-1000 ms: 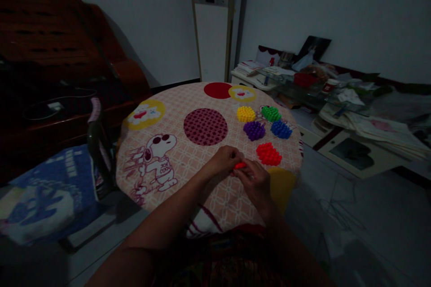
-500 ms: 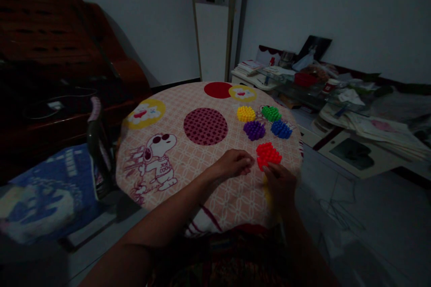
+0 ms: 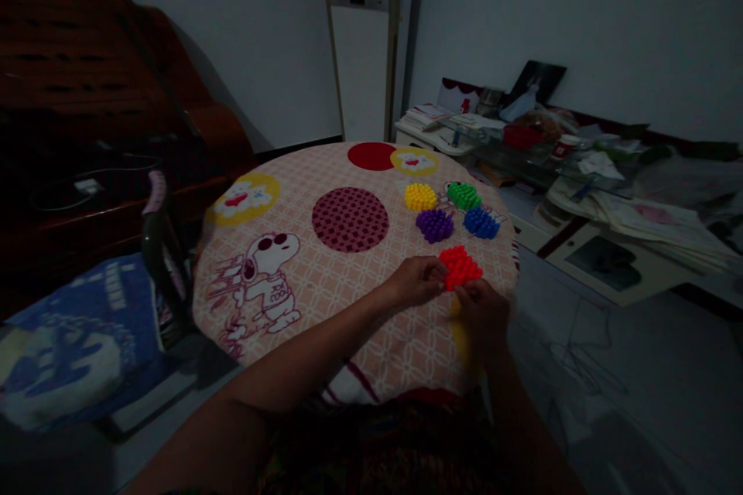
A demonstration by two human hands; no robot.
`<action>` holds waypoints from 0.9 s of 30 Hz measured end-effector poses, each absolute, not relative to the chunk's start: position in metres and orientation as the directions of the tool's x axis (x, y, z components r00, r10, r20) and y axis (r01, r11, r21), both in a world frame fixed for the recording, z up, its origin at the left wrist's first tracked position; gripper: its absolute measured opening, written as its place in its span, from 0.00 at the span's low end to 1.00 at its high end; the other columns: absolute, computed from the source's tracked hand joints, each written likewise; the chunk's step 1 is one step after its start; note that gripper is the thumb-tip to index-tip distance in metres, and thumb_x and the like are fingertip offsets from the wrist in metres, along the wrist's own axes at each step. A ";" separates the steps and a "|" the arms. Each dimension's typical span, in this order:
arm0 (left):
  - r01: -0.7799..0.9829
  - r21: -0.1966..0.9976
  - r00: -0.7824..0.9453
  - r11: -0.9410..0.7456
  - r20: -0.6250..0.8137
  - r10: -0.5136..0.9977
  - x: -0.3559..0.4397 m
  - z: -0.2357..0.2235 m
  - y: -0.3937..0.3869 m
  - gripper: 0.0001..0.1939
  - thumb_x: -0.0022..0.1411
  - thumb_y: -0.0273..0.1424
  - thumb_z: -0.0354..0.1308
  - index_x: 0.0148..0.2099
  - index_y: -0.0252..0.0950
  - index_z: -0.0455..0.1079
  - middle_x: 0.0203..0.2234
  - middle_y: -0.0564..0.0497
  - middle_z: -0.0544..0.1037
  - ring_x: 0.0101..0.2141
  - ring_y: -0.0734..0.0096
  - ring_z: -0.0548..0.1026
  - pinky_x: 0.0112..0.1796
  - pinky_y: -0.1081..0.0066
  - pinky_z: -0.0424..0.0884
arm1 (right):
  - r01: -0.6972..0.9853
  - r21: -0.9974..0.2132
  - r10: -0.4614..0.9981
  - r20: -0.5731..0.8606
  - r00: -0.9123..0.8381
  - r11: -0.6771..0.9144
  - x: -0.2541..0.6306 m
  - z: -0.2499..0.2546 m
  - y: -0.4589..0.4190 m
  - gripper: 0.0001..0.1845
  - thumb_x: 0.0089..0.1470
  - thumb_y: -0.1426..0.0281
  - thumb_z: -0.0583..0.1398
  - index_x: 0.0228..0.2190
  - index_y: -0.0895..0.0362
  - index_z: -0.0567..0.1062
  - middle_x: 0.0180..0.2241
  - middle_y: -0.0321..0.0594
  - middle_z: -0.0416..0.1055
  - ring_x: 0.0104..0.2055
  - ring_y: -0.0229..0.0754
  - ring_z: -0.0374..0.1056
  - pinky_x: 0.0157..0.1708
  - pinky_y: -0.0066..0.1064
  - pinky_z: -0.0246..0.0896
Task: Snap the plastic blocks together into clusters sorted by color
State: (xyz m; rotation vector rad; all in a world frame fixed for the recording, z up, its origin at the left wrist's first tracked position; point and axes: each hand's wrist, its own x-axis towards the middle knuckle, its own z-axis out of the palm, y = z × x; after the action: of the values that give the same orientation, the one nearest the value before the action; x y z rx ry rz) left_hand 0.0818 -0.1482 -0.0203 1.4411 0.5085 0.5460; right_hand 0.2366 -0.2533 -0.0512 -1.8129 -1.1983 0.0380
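A cluster of small red knobbly plastic pieces [image 3: 460,267] lies on the tablecloth near the right side of the round table. My left hand [image 3: 419,280] has its fingers curled against the cluster's left edge. At the lower edge, the thumb and fingers of my right hand [image 3: 483,311] are pinched on the red pieces. Both fingertip areas are dark and partly hidden. Just beyond sit a purple cluster [image 3: 435,225] and a blue cluster [image 3: 481,223], with a yellow cluster [image 3: 420,197] and a green cluster [image 3: 463,196] behind them.
The patterned tablecloth [image 3: 337,302] covers the round table. To the left stand a chair with a blue cover [image 3: 87,340] and a dark wooden bench [image 3: 75,77]. A cluttered glass-topped cabinet [image 3: 580,201] runs along the right wall.
My left hand has moved right and now touches the red cluster. The red pieces sit closer together, without the notch at their left side. The view has shifted slightly.
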 end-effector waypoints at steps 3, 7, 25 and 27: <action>-0.044 0.999 0.767 0.009 0.028 0.641 0.083 -0.026 -0.152 0.11 0.47 0.28 0.63 0.36 0.32 0.71 0.27 0.51 0.75 0.27 0.74 0.71 0.29 0.75 0.64 | 0.737 -0.669 0.740 0.448 0.501 -0.094 0.236 -0.049 -0.255 0.19 0.52 0.53 0.59 0.22 0.55 0.72 0.21 0.40 0.73 0.22 0.42 0.69 0.26 0.31 0.59; 0.013 0.989 0.740 -0.150 0.091 0.666 0.085 -0.035 -0.156 0.08 0.50 0.29 0.62 0.35 0.32 0.72 0.26 0.53 0.74 0.28 0.75 0.70 0.29 0.76 0.64 | 0.761 -0.642 0.759 0.449 0.472 -0.093 0.239 -0.052 -0.255 0.18 0.52 0.55 0.58 0.22 0.55 0.71 0.20 0.39 0.71 0.22 0.40 0.67 0.26 0.31 0.57; 0.265 0.834 0.528 -0.484 0.294 0.796 0.058 -0.038 -0.135 0.08 0.57 0.31 0.61 0.39 0.33 0.75 0.33 0.48 0.78 0.33 0.69 0.75 0.36 0.69 0.73 | 0.441 -0.895 0.557 0.336 0.760 -0.063 0.282 -0.053 -0.258 0.20 0.52 0.53 0.61 0.32 0.59 0.78 0.23 0.39 0.75 0.25 0.42 0.71 0.27 0.32 0.65; 0.256 0.733 0.590 -0.631 0.399 0.702 0.062 -0.038 -0.140 0.18 0.57 0.33 0.63 0.51 0.35 0.73 0.44 0.43 0.77 0.44 0.62 0.75 0.45 0.63 0.73 | 0.377 -0.926 0.516 0.327 0.791 0.010 0.305 -0.057 -0.240 0.25 0.50 0.53 0.62 0.39 0.61 0.78 0.29 0.44 0.77 0.29 0.45 0.73 0.32 0.35 0.69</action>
State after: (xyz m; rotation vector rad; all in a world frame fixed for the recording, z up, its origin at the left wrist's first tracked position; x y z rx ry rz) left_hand 0.0618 -0.1402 -0.0382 2.1890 0.7567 0.9195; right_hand 0.3054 -0.2396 -0.0566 -1.6030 -0.7274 0.1254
